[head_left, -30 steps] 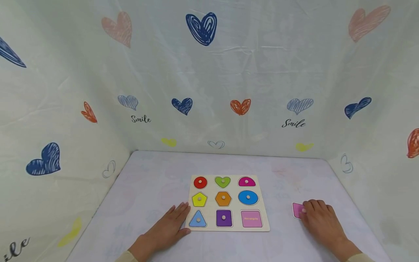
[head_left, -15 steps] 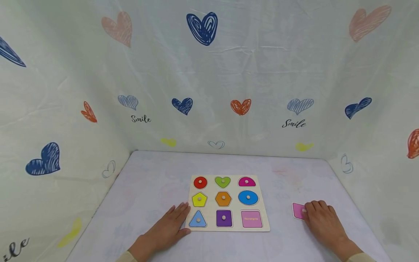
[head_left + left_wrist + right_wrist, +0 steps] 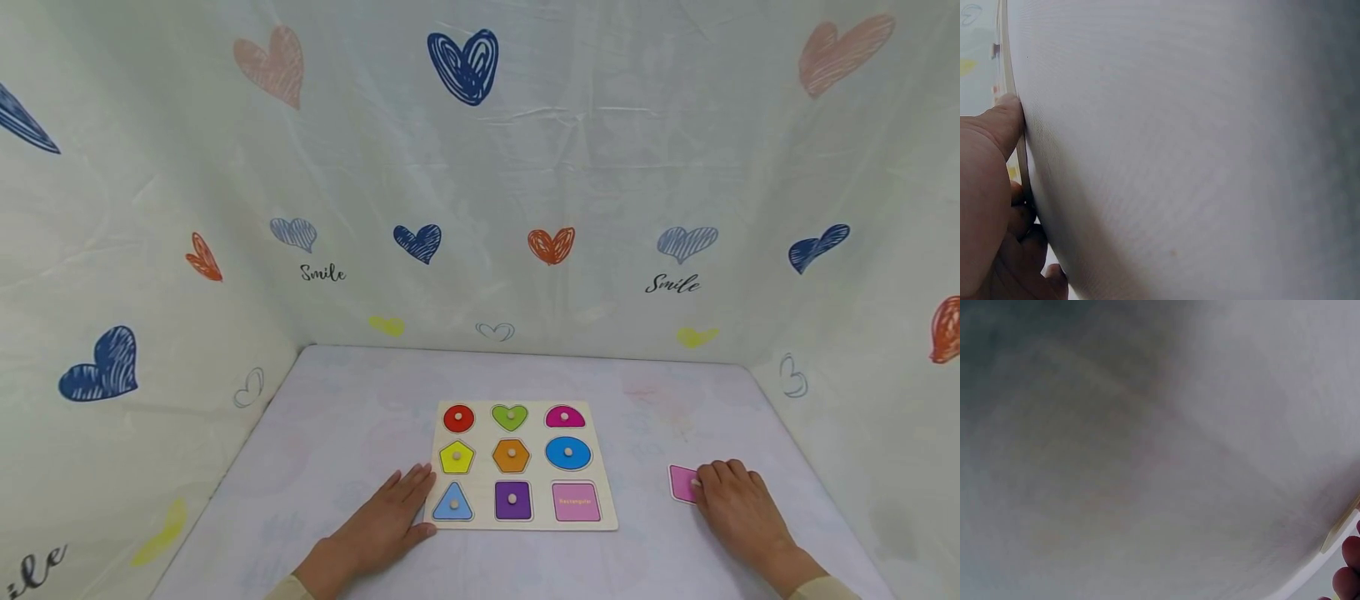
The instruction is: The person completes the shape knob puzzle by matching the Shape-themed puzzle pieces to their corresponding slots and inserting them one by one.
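A wooden shape puzzle board (image 3: 540, 508) lies flat on the table, with several knobbed pieces set in it. Its lower right recess (image 3: 576, 502) is pink, bears the word "Rectangular" and holds no piece. My left hand (image 3: 382, 521) rests at the board's left edge, fingers extended, thumb at the near corner. In the left wrist view, the thumb (image 3: 1007, 122) touches the board's edge. To the right of the board, a pink rectangle puzzle piece (image 3: 682, 483) lies on the table. My right hand (image 3: 742, 512) pinches it near its knob with curled fingers, hiding its right part.
The pale table (image 3: 360, 392) is enclosed by a white curtain (image 3: 600, 167) printed with hearts and "Smile". Bare tabletop separates the board from the pink piece. The right wrist view shows mostly blurred table surface and the thin edge of a wooden piece (image 3: 1338, 531).
My right hand's fingers have shifted slightly to the right on the pink piece, which stays in the same place. The left hand and the board have not moved.
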Motion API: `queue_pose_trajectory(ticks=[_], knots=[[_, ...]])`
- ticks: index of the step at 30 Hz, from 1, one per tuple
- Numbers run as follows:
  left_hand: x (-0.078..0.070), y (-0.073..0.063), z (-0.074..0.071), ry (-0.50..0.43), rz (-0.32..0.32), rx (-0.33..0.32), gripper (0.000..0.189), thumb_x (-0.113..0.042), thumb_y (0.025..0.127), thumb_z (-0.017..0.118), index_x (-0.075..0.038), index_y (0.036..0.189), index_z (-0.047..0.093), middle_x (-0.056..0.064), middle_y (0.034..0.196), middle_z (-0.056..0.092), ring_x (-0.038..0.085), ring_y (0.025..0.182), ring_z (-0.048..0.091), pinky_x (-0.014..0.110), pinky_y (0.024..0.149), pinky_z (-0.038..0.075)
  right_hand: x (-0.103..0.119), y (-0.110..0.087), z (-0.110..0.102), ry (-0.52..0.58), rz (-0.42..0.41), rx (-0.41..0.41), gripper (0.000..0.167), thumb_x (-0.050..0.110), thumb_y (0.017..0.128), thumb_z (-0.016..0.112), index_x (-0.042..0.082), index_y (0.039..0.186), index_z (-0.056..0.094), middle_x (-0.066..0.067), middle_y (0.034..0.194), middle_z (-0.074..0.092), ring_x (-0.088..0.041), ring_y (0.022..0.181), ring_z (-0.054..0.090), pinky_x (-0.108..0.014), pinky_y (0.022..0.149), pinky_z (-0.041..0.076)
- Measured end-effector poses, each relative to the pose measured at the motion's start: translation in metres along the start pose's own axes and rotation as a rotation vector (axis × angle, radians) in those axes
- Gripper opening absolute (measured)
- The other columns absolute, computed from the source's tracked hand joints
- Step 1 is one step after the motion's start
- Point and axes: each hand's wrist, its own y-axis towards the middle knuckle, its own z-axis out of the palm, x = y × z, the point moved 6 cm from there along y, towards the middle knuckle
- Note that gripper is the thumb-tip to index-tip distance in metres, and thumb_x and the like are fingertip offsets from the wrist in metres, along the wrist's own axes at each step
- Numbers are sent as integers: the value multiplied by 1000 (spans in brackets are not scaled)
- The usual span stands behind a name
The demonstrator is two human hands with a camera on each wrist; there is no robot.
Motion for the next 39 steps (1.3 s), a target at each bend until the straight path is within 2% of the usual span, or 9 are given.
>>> queue_pose_trajectory(ticks=[7, 14, 21, 24, 27, 29, 31, 36, 39], knots=[[0, 1, 0, 0, -4, -5, 85, -58, 101, 62, -12, 166, 34, 3, 173, 32, 25, 161, 27, 53, 131, 24, 0, 3, 0, 2, 5, -11, 22, 13, 83, 78, 3, 90, 60, -6, 80, 57, -31, 82, 53, -47, 65, 44], [1, 3, 4, -4, -12, 0, 85, -58, 100, 62, -12, 166, 34, 2, 173, 33, 24, 161, 27, 53, 131, 24, -2, 4, 1, 7, -20, -53, 21, 16, 80, 74, 4, 85, 57, -5, 75, 53, -30, 77, 50, -44, 62, 41], [2, 4, 5, -14, -21, 5, 85, -58, 99, 63, -13, 166, 34, 2, 173, 34, 25, 161, 27, 54, 131, 24, -1, 9, -1, 7, -41, -41, 21, 16, 80, 73, 7, 84, 54, -2, 74, 48, -28, 77, 48, -44, 64, 41], [2, 4, 5, -12, -20, 1, 85, -57, 99, 64, -12, 165, 35, 3, 173, 34, 25, 161, 27, 54, 131, 24, 4, 13, -3, 13, -64, -52, 17, 20, 91, 61, 7, 85, 53, -2, 74, 47, -29, 78, 48, -44, 65, 42], [1, 3, 5, -8, -20, -1, 84, -56, 100, 64, -12, 165, 35, 3, 172, 34, 25, 161, 28, 54, 131, 25, 12, 17, -5, 22, -82, -75, 36, 31, 106, 37, 7, 85, 54, -1, 74, 47, -27, 78, 48, -42, 64, 41], [1, 3, 5, -9, -21, 0, 84, -56, 100, 64, -12, 165, 35, 3, 172, 34, 25, 161, 28, 54, 131, 25, 18, 20, -6, 26, -96, -82, 49, 37, 110, 24, 6, 86, 55, -1, 74, 47, -26, 78, 47, -40, 64, 40], [1, 3, 4, -10, -24, -1, 84, -56, 99, 65, -12, 165, 35, 3, 172, 34, 25, 161, 28, 54, 131, 25, 26, 24, -7, 29, -112, -88, 46, 36, 109, 28, 6, 87, 56, -1, 75, 47, -25, 77, 46, -39, 64, 39], [1, 4, 4, -20, -32, 5, 85, -56, 99, 65, -12, 165, 35, 4, 172, 35, 26, 161, 28, 55, 131, 24, 48, 33, -12, 50, -143, -89, 20, 26, 94, 55, 7, 86, 56, 0, 76, 48, -22, 77, 45, -38, 65, 39], [2, 3, 4, -18, -29, 8, 85, -56, 99, 64, -12, 165, 35, 4, 172, 35, 26, 161, 28, 55, 131, 24, 60, 39, -14, 47, -145, -52, 18, 24, 91, 62, 7, 88, 58, 0, 78, 51, -21, 79, 46, -36, 66, 40]])
